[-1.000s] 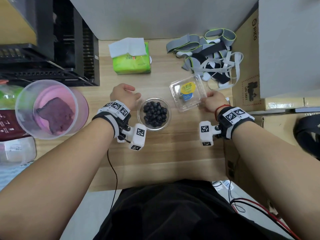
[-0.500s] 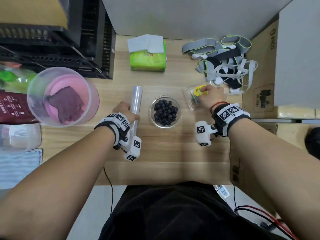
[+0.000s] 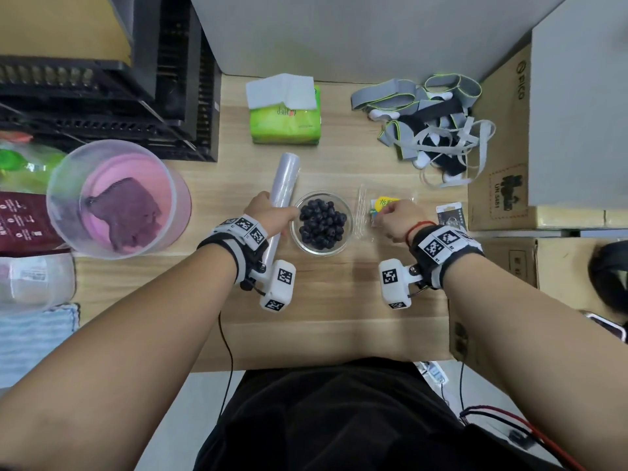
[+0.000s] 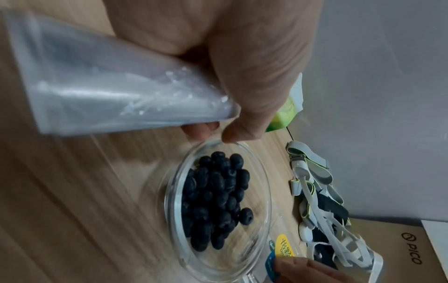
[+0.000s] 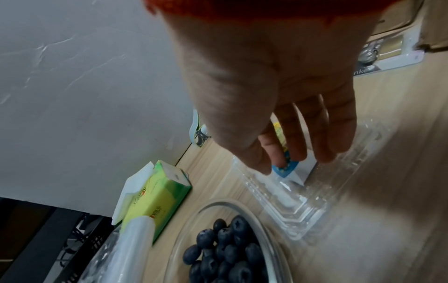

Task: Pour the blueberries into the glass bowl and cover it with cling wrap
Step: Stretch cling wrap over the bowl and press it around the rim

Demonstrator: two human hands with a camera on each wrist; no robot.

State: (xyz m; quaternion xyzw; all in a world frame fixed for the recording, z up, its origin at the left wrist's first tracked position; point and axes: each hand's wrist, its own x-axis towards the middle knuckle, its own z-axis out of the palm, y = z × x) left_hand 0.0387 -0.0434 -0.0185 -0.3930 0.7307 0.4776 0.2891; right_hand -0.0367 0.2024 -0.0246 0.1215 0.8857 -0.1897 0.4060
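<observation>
Blueberries (image 3: pixel 322 220) fill the bowl (image 3: pixel 350 229); wrapping remains. Left hand (image 3: pixel 270 212) clasps the cling wrap (image 3: pixel 287 178); right hand (image 3: pixel 397 220), fingers straight, rests on the empty box (image 3: pixel 365 209).

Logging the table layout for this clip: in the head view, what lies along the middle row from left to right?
Pink plastic tub → cling wrap roll held in the left hand → glass bowl of blueberries → empty clear clamshell box under the right hand → cardboard box.
</observation>
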